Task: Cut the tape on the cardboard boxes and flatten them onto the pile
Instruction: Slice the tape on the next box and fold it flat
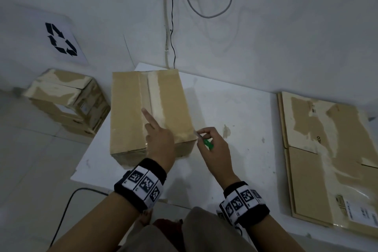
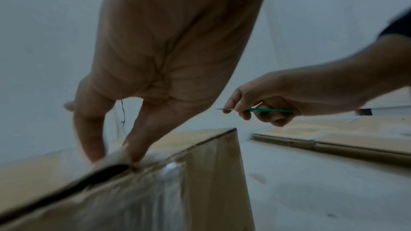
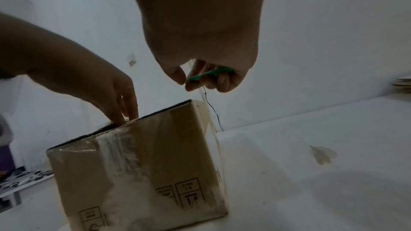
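Note:
A closed brown cardboard box [image 1: 131, 108] stands on the white table [image 1: 241, 112], with clear tape along its top seam and down its near face [image 3: 138, 161]. My left hand [image 1: 158, 139] rests on the box's near top edge. Its index finger points along the seam, and straight fingers [image 2: 95, 143] press at the flap edge, where a dark gap shows. My right hand [image 1: 210, 141] hovers just off the box's near right corner and grips a green-handled cutter [image 1: 208, 144] with the blade towards the box. The cutter [image 3: 209, 74] is above the corner and does not touch it.
A pile of flattened boxes [image 1: 319, 161] lies at the table's right end. More taped boxes [image 1: 67, 100] are stacked on the floor at the left, below a recycling sign [image 1: 61, 39]. Cables [image 1: 172, 32] hang down the wall behind the box.

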A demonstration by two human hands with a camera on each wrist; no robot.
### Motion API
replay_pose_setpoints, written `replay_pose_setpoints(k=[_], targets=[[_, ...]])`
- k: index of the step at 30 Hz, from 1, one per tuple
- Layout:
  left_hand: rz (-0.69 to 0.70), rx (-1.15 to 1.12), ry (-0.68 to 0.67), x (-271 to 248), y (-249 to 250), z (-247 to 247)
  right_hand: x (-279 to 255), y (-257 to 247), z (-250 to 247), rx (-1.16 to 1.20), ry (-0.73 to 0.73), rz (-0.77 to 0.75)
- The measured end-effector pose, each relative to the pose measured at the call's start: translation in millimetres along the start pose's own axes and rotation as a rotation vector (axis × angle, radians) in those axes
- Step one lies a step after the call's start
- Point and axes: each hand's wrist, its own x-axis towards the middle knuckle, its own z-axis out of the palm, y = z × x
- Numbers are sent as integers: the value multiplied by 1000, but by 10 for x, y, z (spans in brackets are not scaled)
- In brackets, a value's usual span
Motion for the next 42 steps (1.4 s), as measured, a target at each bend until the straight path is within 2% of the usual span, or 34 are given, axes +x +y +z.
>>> replay_pose_setpoints(k=[2, 5, 9, 13, 16, 21, 28, 34, 38, 42], targets=[[-44, -214, 7, -23, -51, 33, 27, -6, 51, -11, -87, -12], [-158, -641, -11, 26, -175, 89, 11, 2, 139, -9, -139, -33], [-193, -1082, 102, 104, -356, 263, -58, -28, 234, -36, -190, -63], [-239, -1418, 197, 171, -361, 424, -128, -81, 294, 2, -179, -74], [-298, -1612, 161, 213, -380, 503, -165, -105, 323, -19, -208, -126], [-350, -1674, 33, 266, -431, 521, -231, -167, 457, -7, -277, -165], [-286, -1661, -57, 233, -491, 542, -256, -252, 606, 18, -251, -129], [-280, -1690, -54, 151, -471, 402, -312, -258, 649, -35, -200, -139], [-209, -1709, -51, 137, -477, 376, -108, -184, 641, -93, -135, -82], [-263, -1569, -21, 116, -373, 234, -149, -80, 425, -67, -99, -62]])
